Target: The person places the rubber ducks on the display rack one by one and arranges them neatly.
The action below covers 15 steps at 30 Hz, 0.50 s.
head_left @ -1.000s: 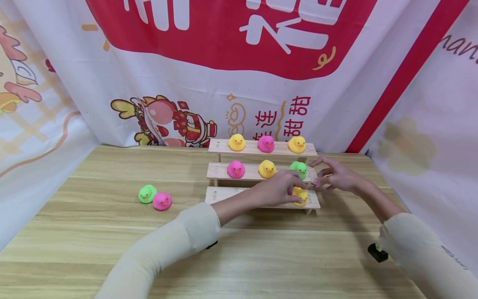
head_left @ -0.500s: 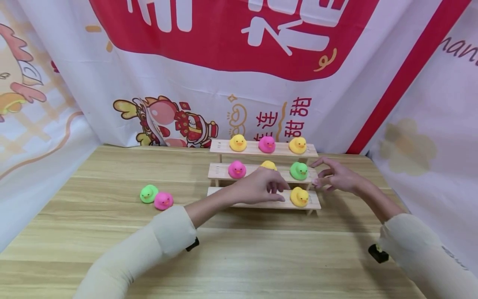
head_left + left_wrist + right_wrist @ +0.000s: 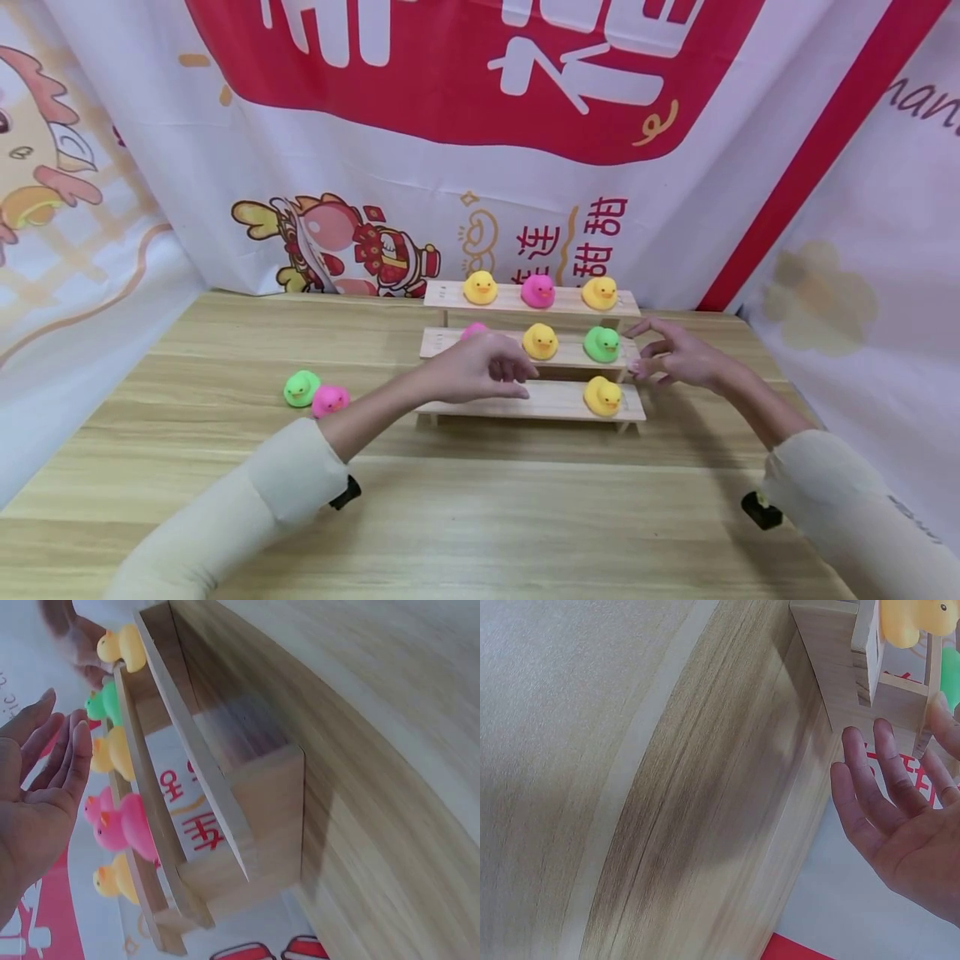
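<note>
A three-tier wooden rack (image 3: 558, 406) holds rubber ducks. My left hand (image 3: 480, 368) hovers in front of its left half, fingers loosely bent and nothing between them. It partly covers a pink duck (image 3: 472, 331) on the middle tier, beside a yellow duck (image 3: 540, 342) and a green duck (image 3: 602, 343). One yellow duck (image 3: 603, 397) sits at the right end of the lowest tier. With thumb and index finger, my right hand (image 3: 678, 354) holds the right end of the middle tier; in the right wrist view its other fingers (image 3: 862, 776) are spread.
Yellow, pink (image 3: 537, 291) and yellow ducks stand on the top tier. On the table (image 3: 525, 517) to the left lie a green duck (image 3: 302, 388) and a pink duck (image 3: 328, 401), side by side. A printed cloth (image 3: 360, 150) hangs behind the rack.
My left hand has let go of the yellow duck on the lowest tier and moved left, away from it. The right hand has stayed at the rack's end.
</note>
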Each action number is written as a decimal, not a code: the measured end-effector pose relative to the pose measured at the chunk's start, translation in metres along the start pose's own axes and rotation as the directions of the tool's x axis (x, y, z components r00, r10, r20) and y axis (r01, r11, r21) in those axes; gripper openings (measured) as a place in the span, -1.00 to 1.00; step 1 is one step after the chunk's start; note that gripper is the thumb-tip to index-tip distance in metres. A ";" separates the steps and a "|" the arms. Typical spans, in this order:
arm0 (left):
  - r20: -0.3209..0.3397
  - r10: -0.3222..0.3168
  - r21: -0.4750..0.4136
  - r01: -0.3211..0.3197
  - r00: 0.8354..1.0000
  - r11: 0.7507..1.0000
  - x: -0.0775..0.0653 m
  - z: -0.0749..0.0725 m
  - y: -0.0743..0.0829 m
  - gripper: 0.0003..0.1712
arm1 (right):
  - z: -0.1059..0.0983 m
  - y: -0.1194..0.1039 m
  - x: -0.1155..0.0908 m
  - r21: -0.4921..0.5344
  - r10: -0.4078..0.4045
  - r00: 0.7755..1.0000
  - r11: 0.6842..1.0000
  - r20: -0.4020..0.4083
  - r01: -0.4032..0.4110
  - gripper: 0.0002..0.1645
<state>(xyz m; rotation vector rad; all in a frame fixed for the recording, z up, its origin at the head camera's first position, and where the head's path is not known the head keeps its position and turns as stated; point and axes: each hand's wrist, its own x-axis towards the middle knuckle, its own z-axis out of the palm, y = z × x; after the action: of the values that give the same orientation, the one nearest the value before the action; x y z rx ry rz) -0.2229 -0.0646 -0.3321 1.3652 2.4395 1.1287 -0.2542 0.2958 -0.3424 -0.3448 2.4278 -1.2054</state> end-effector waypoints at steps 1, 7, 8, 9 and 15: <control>-0.005 -0.001 0.000 0.001 1.000 1.000 -0.003 -0.002 -0.001 -0.77 | 0.000 0.000 0.000 0.005 0.003 1.000 1.000 0.000 -0.003 -0.33; -0.052 -0.029 -0.006 0.029 0.998 1.000 -0.027 -0.015 -0.007 -0.79 | 0.000 0.000 0.002 0.014 -0.003 1.000 1.000 -0.001 0.003 -0.32; -0.058 -0.036 -0.010 0.036 0.998 0.999 -0.032 -0.017 -0.008 -0.79 | 0.000 0.000 0.002 0.013 -0.002 1.000 1.000 -0.002 0.002 -0.32; -0.063 -0.044 -0.013 0.043 0.997 0.999 -0.036 -0.020 -0.009 -0.79 | 0.001 -0.001 0.001 0.011 -0.001 1.000 1.000 -0.001 0.001 -0.32; -0.074 -0.098 -0.037 0.096 0.992 0.995 -0.059 -0.035 -0.011 -0.81 | 0.001 -0.001 0.000 -0.003 0.010 1.000 1.000 0.000 -0.010 -0.32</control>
<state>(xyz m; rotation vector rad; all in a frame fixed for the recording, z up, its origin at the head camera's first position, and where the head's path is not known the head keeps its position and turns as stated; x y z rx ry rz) -0.2113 -0.1328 -0.3286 1.2013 2.4973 1.2131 -0.2541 0.2946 -0.3421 -0.3334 2.4295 -1.1974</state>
